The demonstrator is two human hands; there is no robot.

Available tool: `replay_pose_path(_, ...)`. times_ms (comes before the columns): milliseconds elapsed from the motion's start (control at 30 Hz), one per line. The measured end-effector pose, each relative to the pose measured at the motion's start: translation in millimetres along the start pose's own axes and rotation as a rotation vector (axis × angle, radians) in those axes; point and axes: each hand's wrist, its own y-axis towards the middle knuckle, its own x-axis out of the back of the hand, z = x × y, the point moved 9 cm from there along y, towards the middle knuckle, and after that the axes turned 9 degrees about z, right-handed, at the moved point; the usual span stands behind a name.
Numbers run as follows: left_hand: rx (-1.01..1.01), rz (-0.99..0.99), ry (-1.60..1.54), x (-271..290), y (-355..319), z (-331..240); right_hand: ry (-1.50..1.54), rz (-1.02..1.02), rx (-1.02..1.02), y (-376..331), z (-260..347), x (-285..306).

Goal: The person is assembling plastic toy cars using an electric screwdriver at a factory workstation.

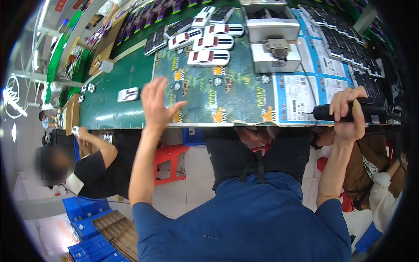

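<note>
The right hand is clenched round the black electric screwdriver at the bench's near right edge, a stiff, likely weighty tool best gripped mid-barrel, while the left hand hovers with fingers spread above the printed cardboard sheet.

A black electric screwdriver lies level, tip pointing left, in a fist over the printed cardboard sheet's near right edge.
</note>
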Motion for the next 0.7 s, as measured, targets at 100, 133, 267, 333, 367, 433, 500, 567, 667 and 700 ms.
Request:
replay_pose_path(100,-0.155,-0.173,-0.44,-5.1,32.0,-121.6,-0.012,-0.063,0.029,-0.1,9.7,-3.4)
replay_pose_path(133,-0.172,-0.175,-0.603,-10.5,47.4,-160.6,-0.063,-0.004,-0.021,-3.0,9.0,-5.2)
replay_pose_path(267,-0.162,-0.03,-1.081,-67.2,128.0,-296.3,-0.025,-0.022,-0.047,-21.1,37.7,-8.9)
replay_pose_path(333,-0.102,0.075,-1.185,-100.0,174.1,-348.0,-0.022,-0.043,-0.033,-34.0,58.4,-5.7)
replay_pose_path(367,-0.079,0.115,-1.189,-116.5,197.4,-370.4,-0.036,-0.035,-0.036,-38.0,68.2,-2.4)
replay_pose_path(433,-0.024,0.241,-0.91,-135.1,240.7,-408.8,-0.004,-0.029,-0.026,-46.0,83.0,9.6)
replay_pose_path(500,0.083,0.418,-0.761,-165.2,268.5,-426.4,0.002,0.057,0.026,-48.2,95.5,12.2)
replay_pose_path(567,0.05,0.508,-0.729,-176.1,281.4,-439.3,-0.013,0.072,0.056,-50.4,106.1,22.3)
replay_pose_path(667,0.048,0.507,-0.782,-179.4,280.7,-448.2,-0.111,0.0,-0.048,-53.5,108.9,33.0)
replay_pose_path(700,0.102,0.439,-0.89,-178.7,279.4,-441.1,-0.102,0.004,-0.046,-53.4,109.0,32.8)
